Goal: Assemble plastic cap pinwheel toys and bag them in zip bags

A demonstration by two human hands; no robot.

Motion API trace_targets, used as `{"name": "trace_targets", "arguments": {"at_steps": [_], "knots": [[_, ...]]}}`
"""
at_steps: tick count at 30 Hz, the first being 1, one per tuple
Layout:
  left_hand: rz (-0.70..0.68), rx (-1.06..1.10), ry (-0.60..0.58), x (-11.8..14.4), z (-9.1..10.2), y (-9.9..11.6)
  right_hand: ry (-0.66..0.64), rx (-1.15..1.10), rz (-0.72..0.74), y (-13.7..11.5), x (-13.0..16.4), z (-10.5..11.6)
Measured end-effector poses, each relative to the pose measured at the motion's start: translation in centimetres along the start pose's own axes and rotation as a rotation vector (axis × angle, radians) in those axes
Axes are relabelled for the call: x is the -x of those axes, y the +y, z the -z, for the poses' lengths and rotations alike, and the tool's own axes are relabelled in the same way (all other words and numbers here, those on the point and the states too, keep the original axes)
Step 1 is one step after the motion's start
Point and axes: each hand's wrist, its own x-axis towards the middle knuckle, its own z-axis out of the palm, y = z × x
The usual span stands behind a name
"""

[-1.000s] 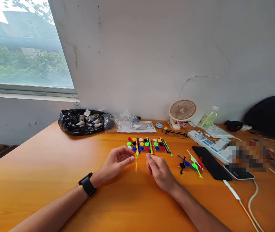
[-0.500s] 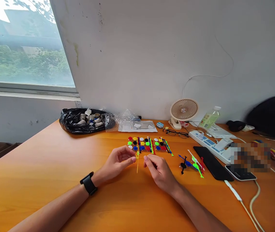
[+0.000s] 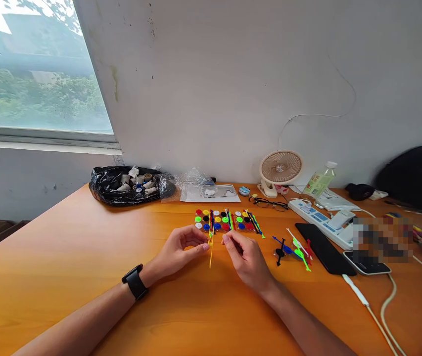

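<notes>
Yellow thin plastic stick (image 3: 211, 253) pinched upright by your L hand (image 3: 180, 249).
R hand (image 3: 245, 258) curled beside it, fingertips pinched, grip contents unclear.

I see a thin yellow plastic stick (image 3: 211, 252) over the orange wooden table (image 3: 66, 257). Beyond it, the round plastic buttons (image 3: 218, 221) run red, yellow, green, white, black and blue. To the right lie blue, green, white and red sticks (image 3: 296, 249), then a black phone (image 3: 324, 249). Far left sits a glossy black plastic bag (image 3: 121, 193); a black wristwatch (image 3: 135, 282) shows nearby.
</notes>
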Motion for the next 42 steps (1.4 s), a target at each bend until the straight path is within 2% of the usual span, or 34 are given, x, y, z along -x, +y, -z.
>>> {"name": "trace_targets", "arguments": {"at_steps": [6, 12, 16, 27, 33, 36, 38, 40, 42], "knots": [[0.067, 0.191, 0.024, -0.2, 0.0, 0.5, -0.005, 0.022, -0.001, 0.0, 0.1, 0.0], [0.206, 0.533, 0.143, -0.8, 1.1, 0.3, -0.02, 0.038, -0.007, 0.0, 0.1, 0.0], [0.232, 0.677, 0.185, -1.0, 1.8, 0.1, -0.024, 0.038, -0.005, 0.1, 0.1, -0.1], [0.251, 0.729, 0.239, -1.0, 1.8, 0.4, -0.042, 0.12, 0.028, 0.0, 0.0, -0.2], [0.268, 0.73, 0.228, -1.2, 1.7, 0.3, -0.034, 0.199, 0.063, -0.2, 0.1, 0.2], [0.32, 0.77, 0.174, -1.2, 1.6, 0.6, 0.047, 0.251, 0.09, -0.5, -0.5, 1.3], [0.323, 0.758, 0.138, -1.1, 1.4, 0.7, 0.134, 0.26, 0.094, -0.6, -1.0, 2.9], [0.297, 0.665, 0.124, -0.9, 1.0, 0.7, 0.243, 0.264, 0.073, -0.2, -1.5, 5.3], [0.254, 0.49, 0.102, -0.7, 0.5, 0.4, 0.372, 0.367, 0.036, 0.9, -1.6, 8.1]]}}
